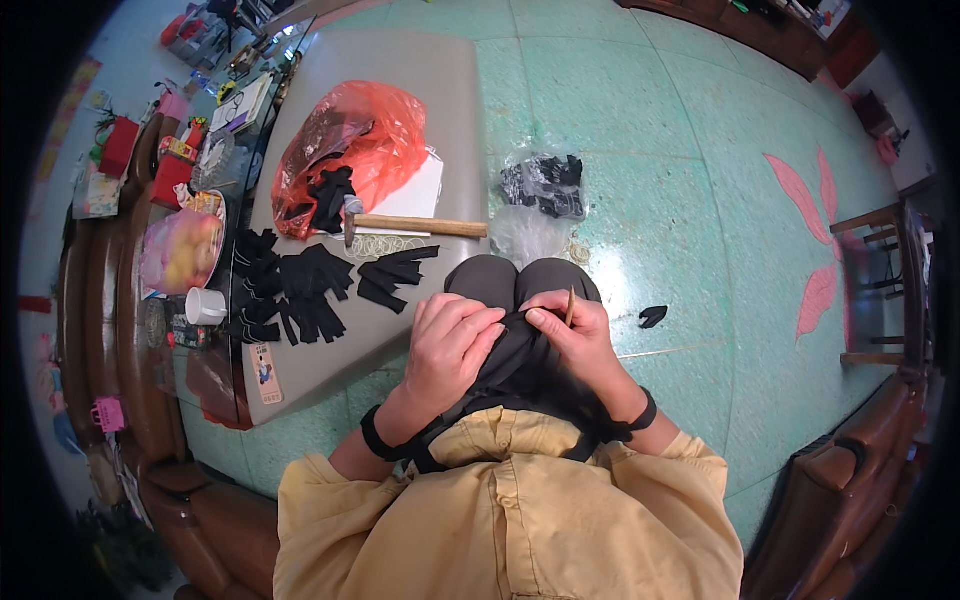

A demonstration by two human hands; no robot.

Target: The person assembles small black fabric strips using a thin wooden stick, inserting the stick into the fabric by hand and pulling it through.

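Observation:
Above my lap, my left hand (452,345) and my right hand (580,338) come close together, fingertips pinched on a piece of black cloth (514,318). Its outline blends into my dark trousers. A thin pointed wooden stick (571,306) stands up from my right hand, between thumb and fingers. To my left, cut black cloth pieces (315,288) lie in piles on the grey padded bench. A smaller black bundle (393,277) lies nearer my knees. Behind it are a hammer (425,226) with a wooden handle and a heap of pale rubber bands (385,246).
A red plastic bag (375,125) with black cloth sits on the bench. Clear bags (543,187) holding black pieces lie on the green floor beyond my knees. One black scrap (653,316) lies right. A white cup (205,306) and fruit bowl (185,248) stand left.

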